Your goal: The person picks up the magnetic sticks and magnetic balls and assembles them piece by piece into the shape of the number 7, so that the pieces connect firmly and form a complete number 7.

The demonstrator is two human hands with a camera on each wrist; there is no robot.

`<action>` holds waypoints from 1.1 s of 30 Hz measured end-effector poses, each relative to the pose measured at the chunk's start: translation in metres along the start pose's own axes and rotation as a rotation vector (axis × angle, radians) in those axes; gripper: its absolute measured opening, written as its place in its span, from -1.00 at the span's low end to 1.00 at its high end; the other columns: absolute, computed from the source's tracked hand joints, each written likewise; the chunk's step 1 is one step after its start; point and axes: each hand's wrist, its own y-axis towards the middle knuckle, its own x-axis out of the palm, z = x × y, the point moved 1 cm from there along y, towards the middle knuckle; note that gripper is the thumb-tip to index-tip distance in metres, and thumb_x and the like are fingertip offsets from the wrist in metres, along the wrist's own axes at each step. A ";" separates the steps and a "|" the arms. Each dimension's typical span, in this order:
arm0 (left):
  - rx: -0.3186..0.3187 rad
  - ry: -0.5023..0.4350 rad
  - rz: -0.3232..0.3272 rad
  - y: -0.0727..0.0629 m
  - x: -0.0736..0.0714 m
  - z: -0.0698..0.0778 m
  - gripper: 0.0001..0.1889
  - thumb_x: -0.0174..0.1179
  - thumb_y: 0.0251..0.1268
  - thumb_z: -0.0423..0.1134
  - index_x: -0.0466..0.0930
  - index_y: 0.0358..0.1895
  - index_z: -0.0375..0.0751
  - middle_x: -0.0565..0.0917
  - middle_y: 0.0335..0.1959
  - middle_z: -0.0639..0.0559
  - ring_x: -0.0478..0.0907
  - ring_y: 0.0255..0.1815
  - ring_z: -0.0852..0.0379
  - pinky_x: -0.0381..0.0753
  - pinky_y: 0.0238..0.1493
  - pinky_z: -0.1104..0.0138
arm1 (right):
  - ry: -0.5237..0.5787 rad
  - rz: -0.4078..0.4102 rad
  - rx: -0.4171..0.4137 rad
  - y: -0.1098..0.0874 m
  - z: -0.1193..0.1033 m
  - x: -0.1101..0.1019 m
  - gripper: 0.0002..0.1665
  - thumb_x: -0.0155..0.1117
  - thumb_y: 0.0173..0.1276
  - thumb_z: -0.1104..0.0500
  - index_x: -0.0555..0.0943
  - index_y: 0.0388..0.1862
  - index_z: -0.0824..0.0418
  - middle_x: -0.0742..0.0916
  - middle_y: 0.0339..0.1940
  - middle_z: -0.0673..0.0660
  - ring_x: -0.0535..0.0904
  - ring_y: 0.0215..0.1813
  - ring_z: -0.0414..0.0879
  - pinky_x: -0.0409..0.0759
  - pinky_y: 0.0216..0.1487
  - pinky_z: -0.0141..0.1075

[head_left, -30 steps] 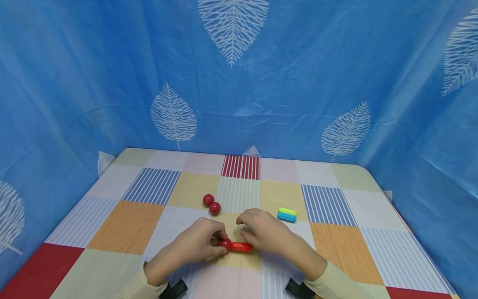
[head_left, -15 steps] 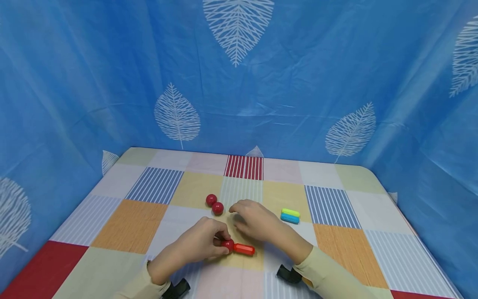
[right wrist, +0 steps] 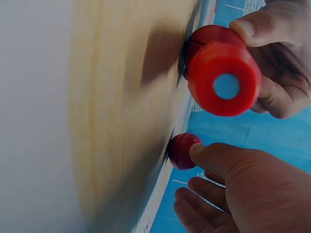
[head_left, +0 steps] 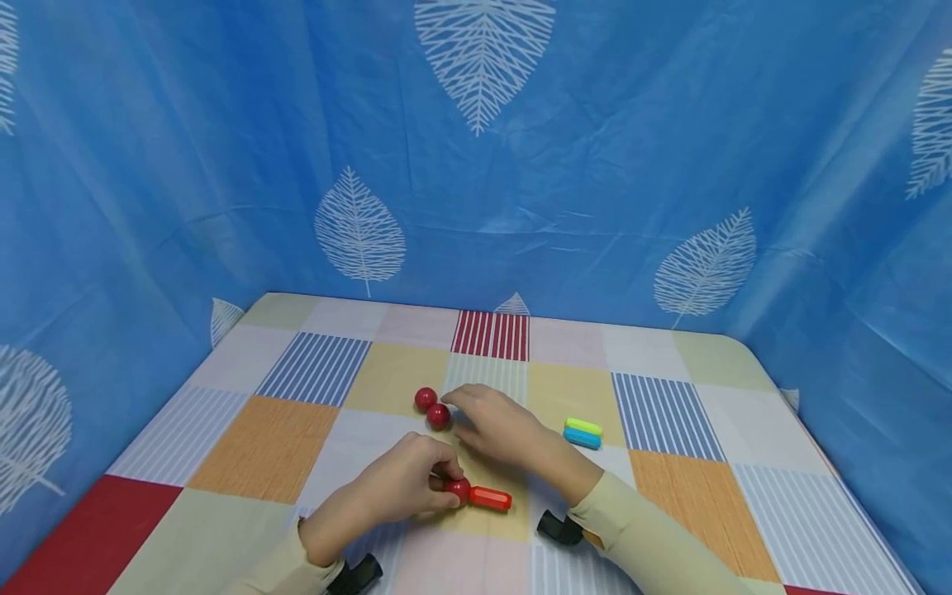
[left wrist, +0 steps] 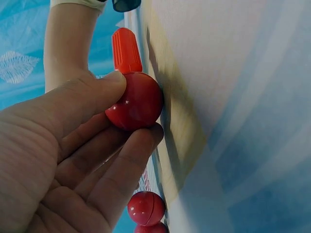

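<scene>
Beyond the gripped red ball (left wrist: 138,104), your right hand (head_left: 491,426) is beside the nearer loose red ball (head_left: 439,416)

You have the gripped red ball pinched between the thumb and fingers of your left hand (head_left: 405,479). Against its right side sits one end of the red ribbed rod (head_left: 491,498); the rod's long axis runs out to the right, slanting slightly toward you, with its free end uncovered. Your right hand grasps nothing: its fingers reach out loosely, beyond and a little right of that ball. Straight beyond the ball, slightly left, lies the nearer loose red ball, so your right hand is much the closer one, just right of it; you cannot tell whether its thumb touches. Next to it, farther off and more to the left, is the farther loose red ball (head_left: 426,399). Well to the gripped ball's right and beyond it, the yellow-green rod (head_left: 583,427) and blue rod (head_left: 583,439) lie side by side.
</scene>
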 end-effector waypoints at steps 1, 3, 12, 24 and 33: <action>-0.001 -0.002 -0.001 0.000 0.000 0.000 -0.83 0.49 -0.04 -0.41 0.69 -0.41 -0.13 0.66 -0.49 0.29 0.54 -0.47 0.41 0.60 -0.40 0.50 | -0.002 0.002 -0.004 0.001 0.000 0.000 -0.50 0.38 0.26 0.17 0.56 0.19 0.17 0.67 0.08 0.05 0.54 0.18 -0.08 0.47 0.23 -0.23; -0.002 -0.003 -0.001 0.000 0.001 -0.001 -0.83 0.49 -0.04 -0.41 0.69 -0.41 -0.13 0.66 -0.49 0.29 0.55 -0.46 0.41 0.60 -0.39 0.50 | -0.006 0.003 -0.013 0.004 -0.001 0.001 -0.51 0.39 0.25 0.17 0.58 0.17 0.18 0.67 0.05 0.05 0.55 0.14 -0.09 0.48 0.21 -0.25; -0.014 0.013 -0.001 0.001 0.000 0.000 -0.84 0.49 -0.04 -0.40 0.69 -0.40 -0.15 0.66 -0.49 0.28 0.55 -0.45 0.41 0.59 -0.39 0.51 | 0.010 0.028 0.015 0.008 0.000 0.002 -0.68 0.41 0.26 0.06 0.63 -0.06 0.15 0.69 -0.15 0.01 0.57 -0.10 -0.18 0.56 0.05 -0.32; -0.023 0.005 0.001 0.000 0.000 0.002 -0.83 0.50 -0.04 -0.40 0.69 -0.41 -0.13 0.65 -0.50 0.29 0.54 -0.47 0.37 0.59 -0.41 0.50 | 0.023 -0.003 0.010 0.012 0.000 0.004 -0.74 0.44 0.21 0.18 0.63 -0.13 0.13 0.64 -0.28 -0.05 0.51 -0.24 -0.22 0.57 -0.11 -0.38; -0.033 -0.004 0.007 0.000 0.001 0.000 -0.84 0.50 -0.04 -0.40 0.70 -0.43 -0.12 0.65 -0.51 0.30 0.54 -0.47 0.38 0.58 -0.43 0.50 | 0.041 -0.002 0.036 0.000 0.003 0.000 -0.78 0.45 0.16 0.20 0.57 -0.26 0.11 0.58 -0.35 -0.07 0.45 -0.31 -0.23 0.52 -0.25 -0.40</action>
